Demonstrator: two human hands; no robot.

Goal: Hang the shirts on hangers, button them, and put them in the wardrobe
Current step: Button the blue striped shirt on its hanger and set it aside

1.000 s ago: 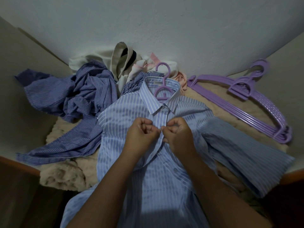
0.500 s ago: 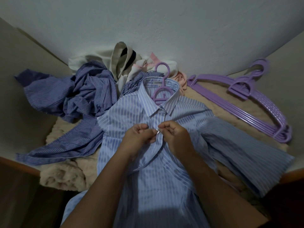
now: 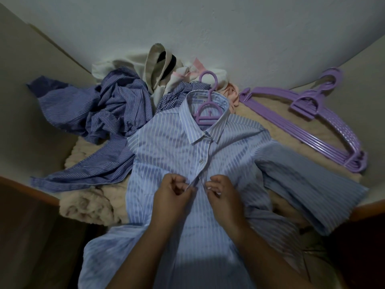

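A light blue striped shirt (image 3: 166,155) lies flat in front of me on a purple hanger (image 3: 208,113), whose hook sticks out past the collar. A button (image 3: 201,161) below the collar is fastened. Lower down the placket, my left hand (image 3: 173,197) pinches the left edge of the shirt front. My right hand (image 3: 225,197) pinches the right edge, close beside the left hand. The front is slightly parted between my fingers.
A crumpled dark blue striped shirt (image 3: 100,122) lies at the left. Behind it sit a beige bag (image 3: 154,65) and more pale clothes. Several purple hangers (image 3: 325,126) are stacked at the right. A fluffy beige blanket (image 3: 87,207) covers the surface under everything.
Both hands have moved down the placket, away from the collar. The button they were working on now shows fastened above them.
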